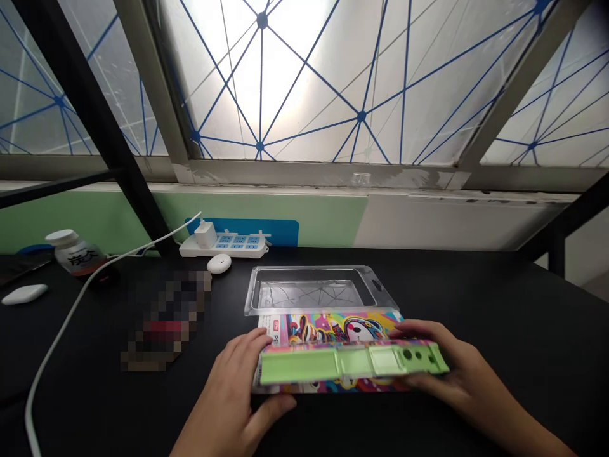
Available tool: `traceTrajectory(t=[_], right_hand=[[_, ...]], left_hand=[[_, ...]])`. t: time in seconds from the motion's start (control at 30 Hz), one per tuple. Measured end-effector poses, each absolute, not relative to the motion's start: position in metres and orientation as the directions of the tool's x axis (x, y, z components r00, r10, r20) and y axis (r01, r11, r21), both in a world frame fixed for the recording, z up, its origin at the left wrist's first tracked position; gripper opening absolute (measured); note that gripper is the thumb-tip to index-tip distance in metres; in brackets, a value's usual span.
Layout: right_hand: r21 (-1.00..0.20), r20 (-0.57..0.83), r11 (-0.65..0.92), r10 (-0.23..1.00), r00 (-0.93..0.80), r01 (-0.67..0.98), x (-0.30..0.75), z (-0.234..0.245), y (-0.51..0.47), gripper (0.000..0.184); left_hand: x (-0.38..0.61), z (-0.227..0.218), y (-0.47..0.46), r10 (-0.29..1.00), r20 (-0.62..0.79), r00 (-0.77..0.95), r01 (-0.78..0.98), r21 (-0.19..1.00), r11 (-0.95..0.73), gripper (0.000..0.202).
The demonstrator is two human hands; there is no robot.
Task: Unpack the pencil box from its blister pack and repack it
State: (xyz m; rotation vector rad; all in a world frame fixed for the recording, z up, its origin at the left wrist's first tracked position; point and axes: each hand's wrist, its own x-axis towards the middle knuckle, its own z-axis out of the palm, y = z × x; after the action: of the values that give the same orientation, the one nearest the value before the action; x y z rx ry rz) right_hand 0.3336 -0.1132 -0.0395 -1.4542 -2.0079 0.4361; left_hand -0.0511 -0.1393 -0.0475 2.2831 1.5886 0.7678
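Observation:
A long light green pencil case [304,367], with shallow recesses and round holes along the side facing me, lies across a colourful printed card [333,325] with cartoon figures. My right hand [451,362] grips the case's right end, fingers above and thumb below. At the left end, my left hand [242,381] curls around the case and card edge, its thumb in front. The contact under the left fingers is partly hidden. Just behind the card sits a clear plastic tray [252,289], shaped like a packaging shell.
A white power strip [223,246] with a plugged-in adapter [205,235] stands by the wall. Near it is a small white round case [219,263]. A white cable [71,311] runs down the left side, past a white-capped bottle [76,252]. A blurred-out item [166,324] lies left of the card.

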Motion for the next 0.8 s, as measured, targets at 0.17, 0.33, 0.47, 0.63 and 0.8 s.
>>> traceTrajectory(t=[0.17,0.33,0.47,0.63,0.8], right_hand=[[-0.556,0.232,0.193,0.970,-0.072,0.808,0.317,-0.028,-0.111,0.048],[-0.373,0.228,0.192,0.967,-0.111,0.908,0.305,-0.018,-0.105,0.048],[-0.004,0.269,0.228,0.938,-0.219,0.974,0.302,-0.009,-0.101,0.056],[0.359,0.347,0.260,0.854,-0.387,0.896,0.275,0.005,-0.102,0.041],[0.280,0.328,0.480,0.766,-0.553,0.831,0.231,0.002,-0.098,0.021]], left_hand=[[-0.046,-0.047,-0.138,0.936,0.217,0.276,0.819,0.456,-0.348,0.038],[-0.046,-0.056,-0.138,0.942,0.259,0.212,0.807,0.498,-0.318,0.044],[-0.048,-0.057,-0.139,0.956,0.230,0.180,0.792,0.543,-0.280,0.065],[-0.048,-0.051,-0.140,0.961,0.192,0.200,0.779,0.564,-0.275,0.064],[-0.046,-0.050,-0.141,0.956,0.203,0.212,0.781,0.553,-0.290,0.073]])
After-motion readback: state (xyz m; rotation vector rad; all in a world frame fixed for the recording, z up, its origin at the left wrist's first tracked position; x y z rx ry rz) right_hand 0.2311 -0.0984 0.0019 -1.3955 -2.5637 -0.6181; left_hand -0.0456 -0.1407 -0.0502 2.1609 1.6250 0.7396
